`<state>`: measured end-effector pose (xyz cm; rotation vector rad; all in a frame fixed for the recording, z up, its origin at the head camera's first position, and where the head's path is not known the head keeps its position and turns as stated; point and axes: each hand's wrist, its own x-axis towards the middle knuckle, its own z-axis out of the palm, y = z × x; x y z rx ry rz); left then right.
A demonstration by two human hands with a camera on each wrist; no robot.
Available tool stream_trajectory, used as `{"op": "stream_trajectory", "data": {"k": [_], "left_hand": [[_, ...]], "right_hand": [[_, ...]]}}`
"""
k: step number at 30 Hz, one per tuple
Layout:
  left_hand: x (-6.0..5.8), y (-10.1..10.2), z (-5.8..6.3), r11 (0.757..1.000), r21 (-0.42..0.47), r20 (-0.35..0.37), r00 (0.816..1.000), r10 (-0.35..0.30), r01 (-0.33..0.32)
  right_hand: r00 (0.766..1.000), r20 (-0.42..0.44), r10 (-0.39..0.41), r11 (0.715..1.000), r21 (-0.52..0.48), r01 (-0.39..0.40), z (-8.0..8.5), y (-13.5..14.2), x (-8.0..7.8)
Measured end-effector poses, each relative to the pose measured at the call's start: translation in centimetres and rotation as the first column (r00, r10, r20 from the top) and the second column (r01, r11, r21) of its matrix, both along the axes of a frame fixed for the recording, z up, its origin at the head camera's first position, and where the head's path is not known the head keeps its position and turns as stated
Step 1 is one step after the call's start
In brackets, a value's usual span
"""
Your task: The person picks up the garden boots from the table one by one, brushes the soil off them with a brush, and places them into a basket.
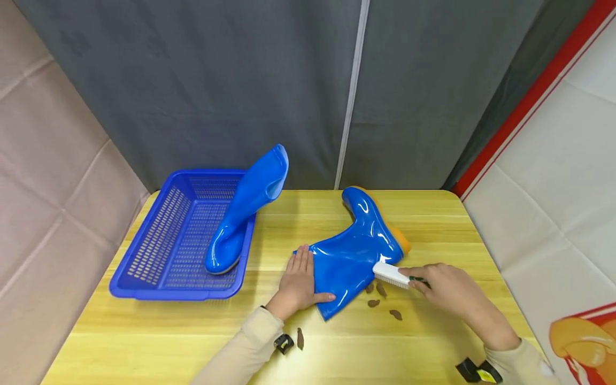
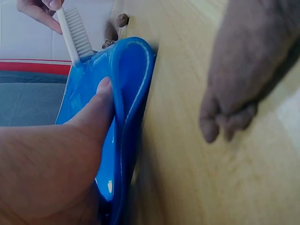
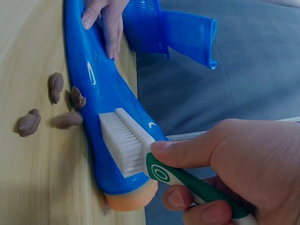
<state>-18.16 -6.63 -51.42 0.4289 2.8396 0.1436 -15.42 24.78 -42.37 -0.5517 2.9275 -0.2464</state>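
Observation:
A shiny blue rubber boot (image 1: 353, 240) with an orange sole lies on its side on the table, its toe toward the back. My left hand (image 1: 299, 280) rests on the boot's shaft near the opening, fingers straight and thumb spread. In my right hand (image 1: 449, 289) is a white scrub brush (image 3: 129, 140) with a green-and-white handle, gripped between thumb and curled fingers. The brush's white bristles touch the boot's side near the ankle. Several brown mud-like lumps (image 3: 29, 123) lie on the table beside the boot, and another brown piece (image 1: 300, 338) lies near my left wrist.
On the left stands a blue perforated plastic basket (image 1: 125, 272). A second blue boot (image 1: 250, 198) leans in it, toe down, its shaft sticking out over the right rim. A grey curtain (image 1: 216, 85) hangs behind the wooden table (image 1: 159, 342).

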Motion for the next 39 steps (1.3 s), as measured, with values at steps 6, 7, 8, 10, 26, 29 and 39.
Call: {"op": "stream_trajectory", "data": {"k": [6,7,8,10,26,29,39], "left_hand": [[-0.1,0.0,-0.2,1.0,0.005,0.003,1.0,0.0,0.0],[-0.1,0.0,-0.3,1.0,0.006,0.001,1.0,0.0,0.0],[-0.1,0.0,-0.3,1.0,0.004,0.004,1.0,0.001,-0.001],[-0.2,0.0,-0.4,1.0,0.002,0.006,1.0,0.0,0.0],[0.4,0.0,-0.4,0.996,0.093,-0.014,1.0,0.012,-0.011],[0.8,0.4,0.2,0.996,0.092,-0.036,0.999,0.0,0.003],[1.3,2.5,2.3,0.989,0.086,-0.043,0.992,-0.119,0.123]], "right_hand": [[1.0,-0.016,0.012,1.0,-0.006,-0.012,0.0,-0.1,0.0],[1.0,-0.025,0.015,1.0,-0.01,-0.015,0.0,-0.1,0.0],[0.999,-0.037,0.019,1.0,-0.015,-0.019,-0.1,-0.2,0.0],[0.997,-0.071,0.016,1.0,-0.018,-0.018,-0.3,-0.4,-0.1],[0.984,-0.153,-0.09,0.995,-0.055,0.082,-4.0,-3.7,-0.6],[0.985,-0.131,-0.108,0.993,-0.064,0.101,-4.1,-3.7,-0.5],[0.981,-0.119,-0.156,0.986,-0.081,0.147,-4.1,-3.9,-1.1]]}}
